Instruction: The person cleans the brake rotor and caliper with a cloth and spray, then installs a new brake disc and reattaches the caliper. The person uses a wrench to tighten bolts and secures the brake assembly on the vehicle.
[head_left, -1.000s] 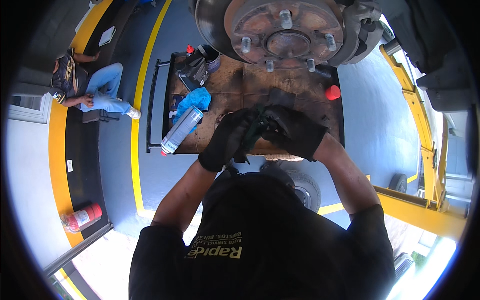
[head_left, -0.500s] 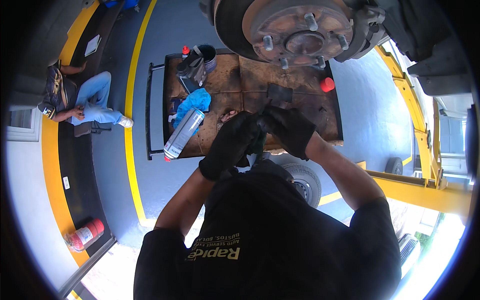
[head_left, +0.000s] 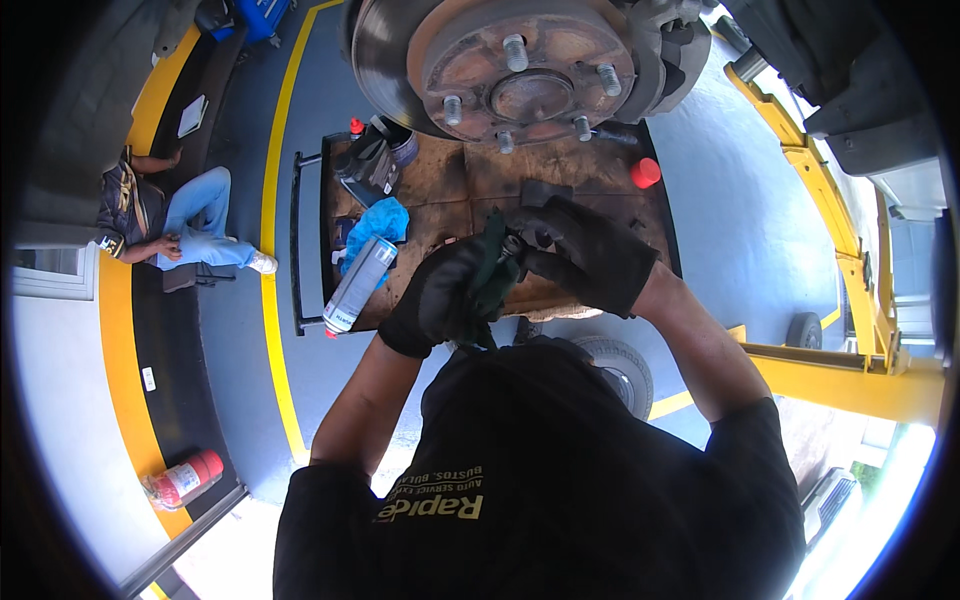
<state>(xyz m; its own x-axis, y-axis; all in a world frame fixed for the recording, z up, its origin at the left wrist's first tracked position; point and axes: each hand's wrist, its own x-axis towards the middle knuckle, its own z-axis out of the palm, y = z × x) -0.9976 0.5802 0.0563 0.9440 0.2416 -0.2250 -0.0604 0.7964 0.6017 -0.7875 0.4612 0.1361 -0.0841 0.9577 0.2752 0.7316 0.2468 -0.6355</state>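
Observation:
In black gloves, my left hand (head_left: 435, 295) is closed on a dark green cloth (head_left: 490, 270) with a small metal part (head_left: 512, 246) in its folds. Beside it, my right hand (head_left: 600, 255) has its fingers curled at that part, around something small and dark that I cannot make out. Both are over the near edge of a cart lined with stained cardboard (head_left: 430, 180). To their left lie a spray can (head_left: 360, 280) and a blue crumpled cloth or glove (head_left: 385, 220). A dark flat piece (head_left: 545, 190) lies just beyond my hands.
Overhead are a brake disc and hub (head_left: 530, 70). The cart holds dark containers (head_left: 370, 165) and a red cap (head_left: 645, 172). A seated person (head_left: 200, 215) is at the left, above a fire extinguisher (head_left: 185, 478). A yellow lift (head_left: 830, 220) and a tire (head_left: 622, 370) are also visible.
The view has shifted, moving the hub left since half a second ago. My hands have parted slightly, showing more of the green cloth and the metal part between them.

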